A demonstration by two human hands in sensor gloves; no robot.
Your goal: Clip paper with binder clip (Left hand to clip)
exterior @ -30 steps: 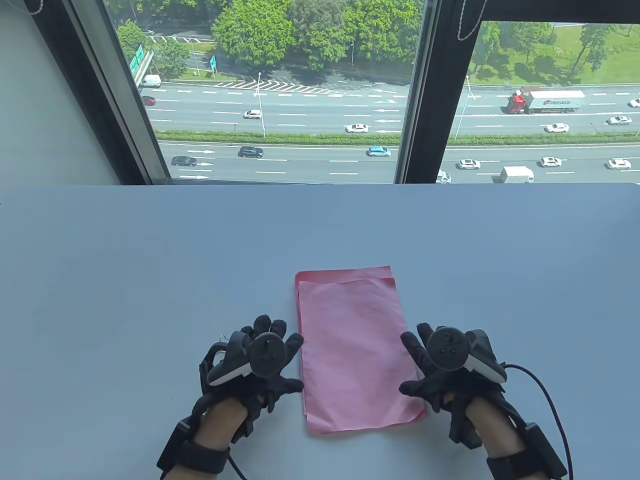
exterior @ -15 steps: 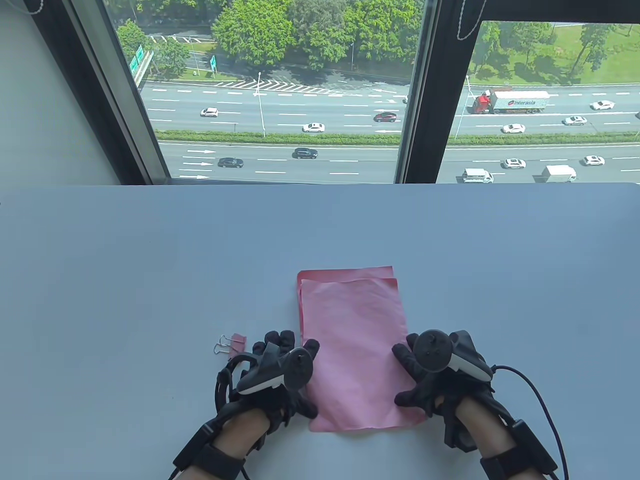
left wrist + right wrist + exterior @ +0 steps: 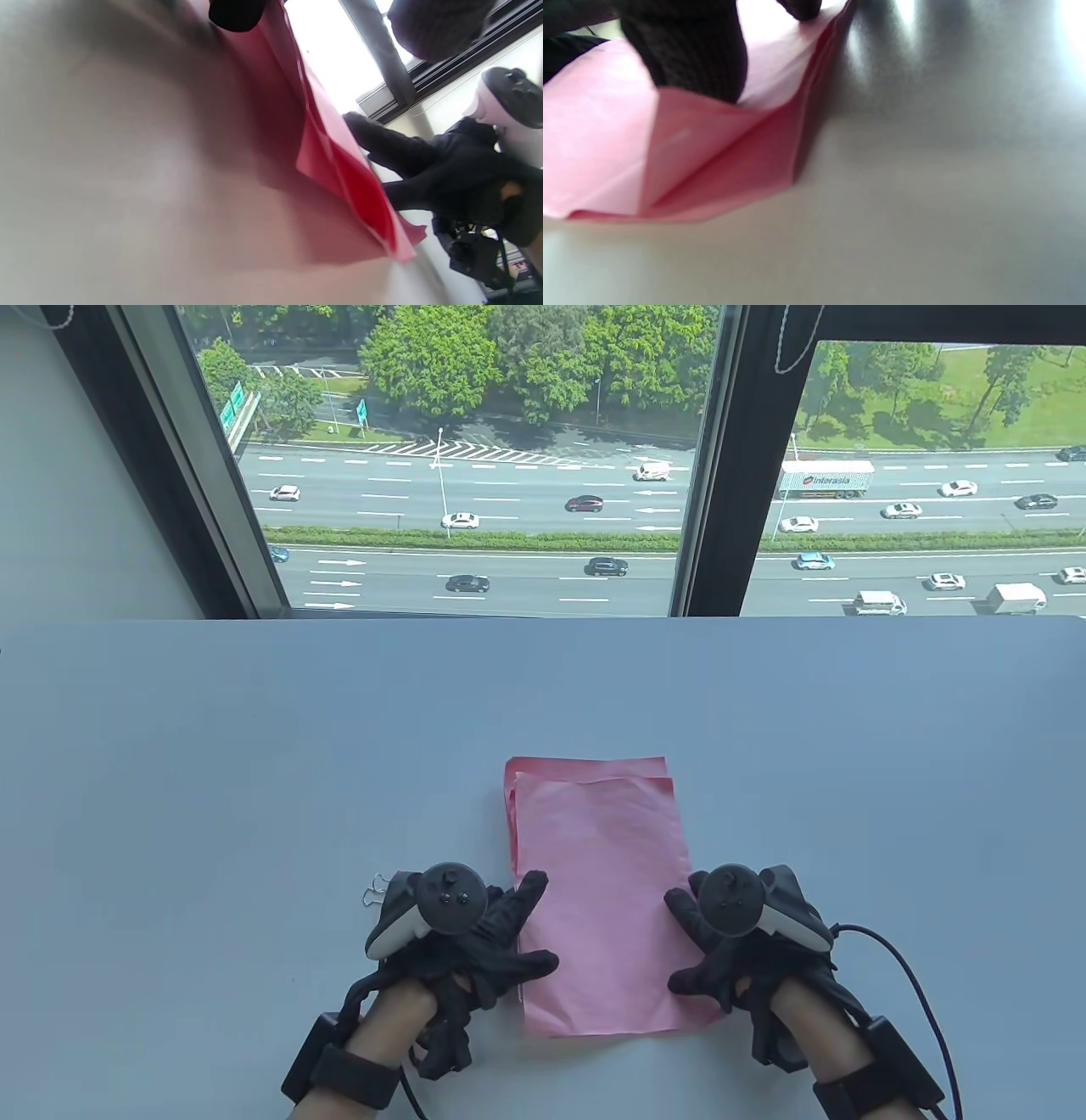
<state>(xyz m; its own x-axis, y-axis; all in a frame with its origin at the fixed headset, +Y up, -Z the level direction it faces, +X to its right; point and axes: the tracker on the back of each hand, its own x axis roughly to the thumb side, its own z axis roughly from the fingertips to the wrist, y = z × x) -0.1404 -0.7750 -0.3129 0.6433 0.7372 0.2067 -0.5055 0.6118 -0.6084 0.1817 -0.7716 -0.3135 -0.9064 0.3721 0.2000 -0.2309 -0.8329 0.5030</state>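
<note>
A stack of pink paper sheets [image 3: 598, 891] lies on the table in front of me, its sheets slightly offset at the far end. My left hand [image 3: 530, 925] is spread open, with thumb and forefinger touching the stack's left edge. A small pink binder clip [image 3: 375, 891] lies just left of that hand, mostly hidden behind the tracker; only its wire handles show. My right hand [image 3: 679, 942] is open, its fingers resting on the stack's right edge. The right wrist view shows the paper [image 3: 606, 127] buckled up under a fingertip [image 3: 691, 51]. The left wrist view shows the paper's near edge [image 3: 339, 169].
The pale grey table [image 3: 212, 780] extends far to the left, the right and the back. A window [image 3: 475, 475] runs along the table's far edge. A cable [image 3: 920, 984] trails from my right wrist.
My left hand moved right off the binder clip, then spread its fingers onto the paper's left edge. My right hand shifted slightly left and nearer along the right edge.
</note>
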